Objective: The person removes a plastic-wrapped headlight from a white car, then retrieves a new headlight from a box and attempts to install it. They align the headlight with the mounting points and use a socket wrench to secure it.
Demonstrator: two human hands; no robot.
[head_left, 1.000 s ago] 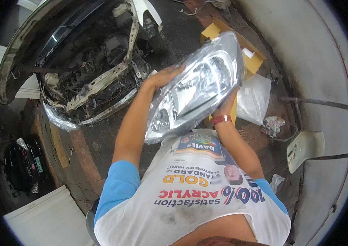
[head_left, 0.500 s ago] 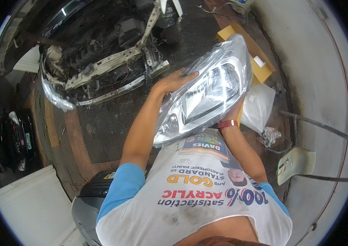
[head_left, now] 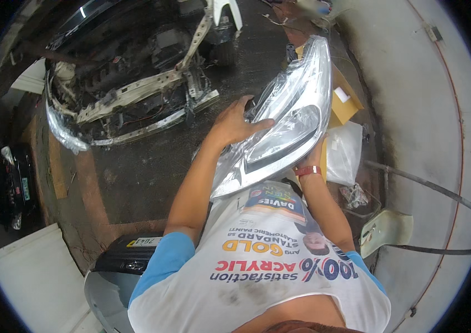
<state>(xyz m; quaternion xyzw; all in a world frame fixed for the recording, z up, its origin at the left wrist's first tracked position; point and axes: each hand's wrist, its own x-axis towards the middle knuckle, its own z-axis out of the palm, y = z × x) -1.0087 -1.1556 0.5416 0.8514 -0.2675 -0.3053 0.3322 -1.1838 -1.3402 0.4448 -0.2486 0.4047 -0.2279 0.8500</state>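
A car headlight (head_left: 285, 136), silvery and wrapped in clear plastic film, is held up in front of my chest with its lens tilted toward the right. My left hand (head_left: 240, 125) grips its left edge, with the thumb over the film on the front and the fingers round the back. Under the right lower side sits my right hand (head_left: 311, 154), with a red band at the wrist; most of its fingers are hidden behind the headlight. The lower end of the headlight is close to my shirt.
Ahead on the left stands a car front (head_left: 135, 91) stripped of its bumper, its metal frame exposed. An open cardboard box (head_left: 347, 102), a translucent plastic bag (head_left: 343, 152) and a pale chair (head_left: 385, 232) lie along the right wall (head_left: 429, 111). Another black car (head_left: 8, 188) is far left.
The headlight has turned about its length, so its lens shows narrower and more edge-on. My left hand has shifted slightly down, its thumb now stretched over the front. The right hand stays beneath.
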